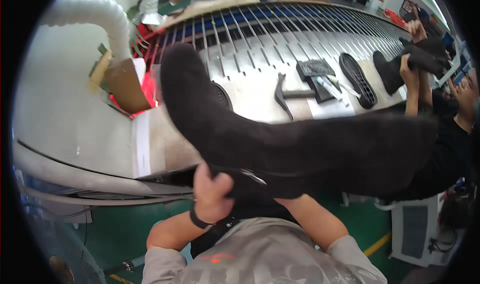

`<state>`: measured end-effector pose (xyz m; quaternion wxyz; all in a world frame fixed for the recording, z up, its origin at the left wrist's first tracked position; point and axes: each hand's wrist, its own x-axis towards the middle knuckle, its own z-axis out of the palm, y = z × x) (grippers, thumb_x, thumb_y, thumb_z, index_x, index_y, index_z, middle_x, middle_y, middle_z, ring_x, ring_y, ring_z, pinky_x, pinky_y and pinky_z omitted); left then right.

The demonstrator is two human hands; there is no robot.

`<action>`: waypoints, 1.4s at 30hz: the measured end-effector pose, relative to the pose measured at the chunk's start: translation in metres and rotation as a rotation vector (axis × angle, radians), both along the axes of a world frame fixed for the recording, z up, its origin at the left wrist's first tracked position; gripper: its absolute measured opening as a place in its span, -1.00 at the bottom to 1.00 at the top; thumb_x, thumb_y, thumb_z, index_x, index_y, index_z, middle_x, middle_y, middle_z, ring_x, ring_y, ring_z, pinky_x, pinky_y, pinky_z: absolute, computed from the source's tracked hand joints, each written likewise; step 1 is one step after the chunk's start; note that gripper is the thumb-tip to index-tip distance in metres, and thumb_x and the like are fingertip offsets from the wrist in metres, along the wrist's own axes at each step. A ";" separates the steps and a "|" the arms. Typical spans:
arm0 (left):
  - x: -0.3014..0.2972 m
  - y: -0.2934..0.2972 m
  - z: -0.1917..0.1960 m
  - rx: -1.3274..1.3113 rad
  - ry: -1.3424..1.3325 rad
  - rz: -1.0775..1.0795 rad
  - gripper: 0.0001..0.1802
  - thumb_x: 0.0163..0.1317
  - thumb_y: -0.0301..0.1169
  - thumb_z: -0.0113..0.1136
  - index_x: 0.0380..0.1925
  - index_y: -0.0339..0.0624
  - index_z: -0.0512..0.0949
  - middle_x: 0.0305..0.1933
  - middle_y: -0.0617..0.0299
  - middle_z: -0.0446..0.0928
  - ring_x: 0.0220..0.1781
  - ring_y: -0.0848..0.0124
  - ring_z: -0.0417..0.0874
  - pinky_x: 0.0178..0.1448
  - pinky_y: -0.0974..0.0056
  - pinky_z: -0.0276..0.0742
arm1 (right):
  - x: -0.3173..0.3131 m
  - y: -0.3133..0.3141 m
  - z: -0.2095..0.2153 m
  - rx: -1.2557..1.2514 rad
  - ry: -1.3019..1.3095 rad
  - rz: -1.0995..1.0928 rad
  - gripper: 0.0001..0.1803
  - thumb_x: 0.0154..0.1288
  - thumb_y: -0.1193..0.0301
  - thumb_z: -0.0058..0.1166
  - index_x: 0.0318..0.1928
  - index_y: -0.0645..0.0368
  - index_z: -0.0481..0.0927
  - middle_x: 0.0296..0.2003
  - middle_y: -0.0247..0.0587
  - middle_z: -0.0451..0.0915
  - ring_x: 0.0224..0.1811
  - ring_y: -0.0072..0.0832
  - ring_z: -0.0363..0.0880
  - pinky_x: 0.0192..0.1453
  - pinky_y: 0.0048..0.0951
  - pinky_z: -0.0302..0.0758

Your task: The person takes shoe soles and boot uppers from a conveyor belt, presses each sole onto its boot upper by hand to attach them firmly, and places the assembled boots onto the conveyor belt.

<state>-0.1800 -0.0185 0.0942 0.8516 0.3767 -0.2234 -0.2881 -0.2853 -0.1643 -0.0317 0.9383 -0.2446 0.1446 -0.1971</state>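
Observation:
A tall black suede boot lies sideways in front of me, its foot part raised at the left and its shaft stretching to the right. A small silvery zip pull shows on its near side. My left hand, with a dark band at the wrist, is closed on the boot's near edge by the heel; the fingertips are partly hidden. My right forearm runs up behind the shaft, which hides the right hand and its fingers. Behind the boot, a black sole is partly covered.
On the bench lie a hammer, a dark block, white tubes and a black sole. Metal conveyor bars run beyond. At left stand a white hose and red-lit cardboard. A co-worker handles another dark boot.

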 end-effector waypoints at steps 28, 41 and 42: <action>0.132 0.009 -0.081 -0.051 0.127 -0.388 -0.17 0.55 0.10 0.10 0.45 -0.47 0.35 0.50 -0.35 0.41 0.55 -0.10 0.49 0.46 -0.07 0.61 | -0.069 -0.037 -0.123 0.198 0.161 0.309 0.04 0.56 -0.46 -0.33 0.62 0.17 0.25 0.46 0.19 0.44 0.50 0.26 0.42 0.25 0.29 0.68; 0.116 0.004 -0.097 -0.152 0.140 -0.393 0.03 0.45 0.56 -0.40 0.30 -0.24 0.38 0.42 -0.31 0.48 0.57 -0.12 0.46 0.47 -0.12 0.62 | -0.041 -0.023 -0.067 0.185 0.370 0.272 0.09 0.51 -0.54 -0.46 0.62 0.10 0.27 0.47 0.21 0.44 0.45 0.28 0.47 0.22 0.35 0.63; 0.117 0.006 -0.095 -0.153 0.099 -0.408 0.03 0.46 0.55 -0.41 0.30 -0.25 0.39 0.39 -0.30 0.51 0.53 -0.09 0.51 0.46 -0.08 0.62 | -0.040 -0.022 -0.065 0.233 0.381 0.255 0.03 0.55 -0.47 -0.38 0.59 0.15 0.30 0.44 0.23 0.47 0.42 0.28 0.50 0.18 0.31 0.66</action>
